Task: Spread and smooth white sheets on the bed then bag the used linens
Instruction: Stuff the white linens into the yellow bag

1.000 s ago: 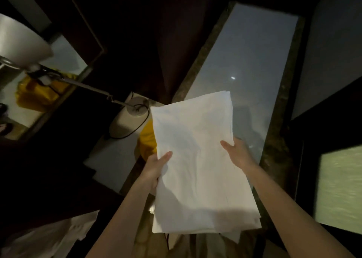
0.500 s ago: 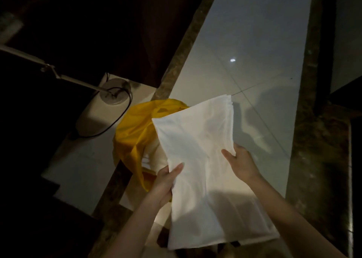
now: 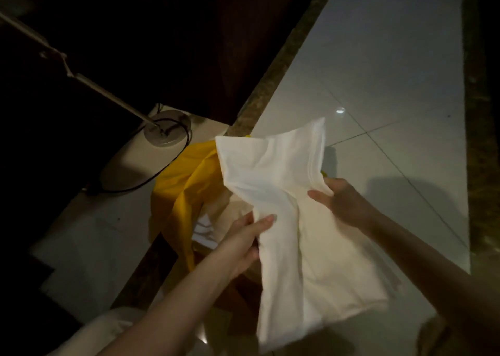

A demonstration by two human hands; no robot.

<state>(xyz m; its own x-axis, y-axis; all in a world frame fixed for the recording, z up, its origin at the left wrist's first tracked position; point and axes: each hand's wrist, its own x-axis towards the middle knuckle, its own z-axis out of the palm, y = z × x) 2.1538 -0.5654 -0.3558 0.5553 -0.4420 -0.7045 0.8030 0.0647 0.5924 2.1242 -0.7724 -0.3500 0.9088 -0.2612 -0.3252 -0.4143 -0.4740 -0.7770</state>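
Note:
I hold a folded white linen (image 3: 292, 220) in front of me, tilted down over the floor. My left hand (image 3: 243, 242) grips its left edge with the thumb on top. My right hand (image 3: 341, 201) grips its right edge near the top. The cloth buckles into a crease between the two hands. Below and to the left lies a yellow bag (image 3: 184, 193) on the floor, its mouth open, with pale linen (image 3: 216, 220) showing inside. The far end of the white linen hangs above the bag's mouth.
A floor lamp's round base (image 3: 167, 128) with a black cord stands just behind the bag, its pole slanting up to the left. Glossy pale floor tiles (image 3: 378, 85) stretch ahead, edged by dark stone borders (image 3: 270, 85). Dark furniture fills the upper left.
My view has tipped further down and nearer the yellow bag. Both hands have pushed inward and lowered the linen toward the bag, so the flat cloth now buckles in the middle.

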